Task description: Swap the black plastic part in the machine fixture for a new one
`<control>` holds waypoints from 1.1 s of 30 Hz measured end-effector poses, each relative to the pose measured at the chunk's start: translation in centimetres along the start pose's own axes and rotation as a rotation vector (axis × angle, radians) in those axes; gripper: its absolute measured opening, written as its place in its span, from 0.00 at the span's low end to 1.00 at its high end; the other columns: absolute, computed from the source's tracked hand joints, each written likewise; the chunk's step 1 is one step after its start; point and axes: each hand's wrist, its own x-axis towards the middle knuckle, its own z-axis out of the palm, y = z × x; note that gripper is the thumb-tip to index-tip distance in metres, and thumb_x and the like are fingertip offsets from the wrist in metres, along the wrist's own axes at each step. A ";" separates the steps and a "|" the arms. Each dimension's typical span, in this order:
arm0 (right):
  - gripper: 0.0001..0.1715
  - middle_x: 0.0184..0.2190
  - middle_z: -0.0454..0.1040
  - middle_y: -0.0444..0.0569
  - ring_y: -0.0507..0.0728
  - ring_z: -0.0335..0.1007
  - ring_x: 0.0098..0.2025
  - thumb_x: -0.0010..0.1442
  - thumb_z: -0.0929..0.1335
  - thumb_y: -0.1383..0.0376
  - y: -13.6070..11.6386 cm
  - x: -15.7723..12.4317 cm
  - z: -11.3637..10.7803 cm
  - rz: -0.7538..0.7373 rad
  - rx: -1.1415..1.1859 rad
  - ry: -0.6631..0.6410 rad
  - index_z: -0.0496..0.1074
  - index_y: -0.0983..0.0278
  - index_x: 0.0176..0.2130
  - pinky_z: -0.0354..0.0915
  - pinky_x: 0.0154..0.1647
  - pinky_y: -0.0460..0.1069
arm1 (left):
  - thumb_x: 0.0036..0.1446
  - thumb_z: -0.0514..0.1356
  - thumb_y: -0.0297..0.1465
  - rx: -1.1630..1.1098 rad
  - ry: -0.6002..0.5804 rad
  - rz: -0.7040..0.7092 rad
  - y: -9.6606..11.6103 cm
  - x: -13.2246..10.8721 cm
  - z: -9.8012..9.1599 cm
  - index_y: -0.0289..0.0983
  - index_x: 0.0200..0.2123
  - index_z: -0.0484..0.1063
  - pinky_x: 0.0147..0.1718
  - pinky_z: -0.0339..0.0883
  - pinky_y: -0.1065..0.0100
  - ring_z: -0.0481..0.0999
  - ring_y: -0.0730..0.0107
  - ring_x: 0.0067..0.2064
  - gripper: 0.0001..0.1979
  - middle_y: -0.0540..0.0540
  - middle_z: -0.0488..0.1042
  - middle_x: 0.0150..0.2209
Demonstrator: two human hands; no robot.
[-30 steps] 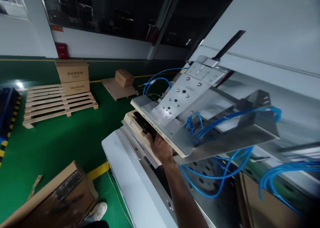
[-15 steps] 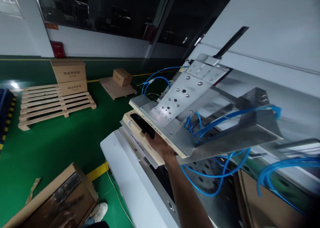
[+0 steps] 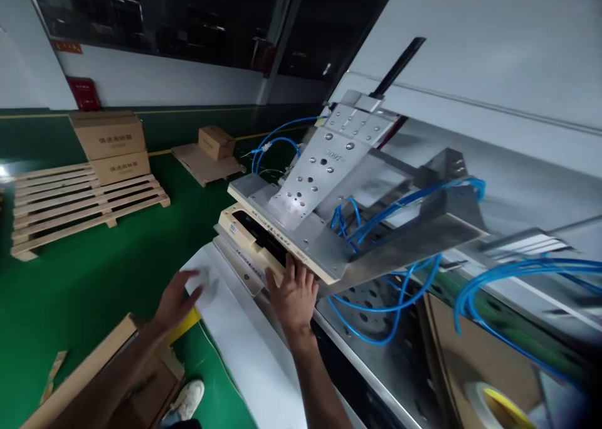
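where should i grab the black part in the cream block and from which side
Probably take the black part by its long near edge, beside the notch in the cream block, coming from the white cover side: that edge shows; the upper plate likely blocks access from above.

Head-worn view, looking forward, angled down
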 end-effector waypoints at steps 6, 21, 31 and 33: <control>0.32 0.60 0.75 0.68 0.70 0.70 0.59 0.74 0.64 0.54 -0.6 -0.8 0.2 0.063 0.027 -0.047 0.69 0.73 0.66 0.63 0.61 0.62 | 0.72 0.50 0.44 0.372 -0.144 0.265 5.1 14.1 3.4 0.37 0.69 0.67 0.75 0.58 0.45 0.63 0.54 0.75 0.29 0.41 0.65 0.72; 0.23 0.55 0.79 0.55 0.60 0.74 0.58 0.69 0.68 0.62 -5.9 -14.9 -8.1 -0.023 0.443 0.184 0.69 0.65 0.60 0.70 0.61 0.58 | 0.67 0.60 0.32 0.140 0.056 0.605 3.9 -1.8 1.6 0.29 0.54 0.73 0.56 0.73 0.57 0.78 0.56 0.54 0.16 0.33 0.79 0.50; 0.19 0.48 0.76 0.60 0.63 0.74 0.50 0.70 0.67 0.62 8.5 -36.9 -16.2 0.933 -0.136 0.573 0.73 0.65 0.57 0.73 0.51 0.60 | 0.67 0.62 0.34 0.162 -0.425 0.965 8.6 -17.0 5.3 0.39 0.72 0.61 0.70 0.62 0.55 0.68 0.56 0.71 0.33 0.45 0.72 0.67; 0.27 0.52 0.75 0.65 0.67 0.73 0.55 0.68 0.66 0.56 12.6 -41.9 -18.0 1.151 -0.223 0.565 0.72 0.70 0.60 0.70 0.57 0.65 | 0.65 0.65 0.33 0.177 -0.393 1.001 8.1 -17.4 5.4 0.44 0.76 0.56 0.71 0.62 0.54 0.66 0.54 0.72 0.39 0.47 0.71 0.68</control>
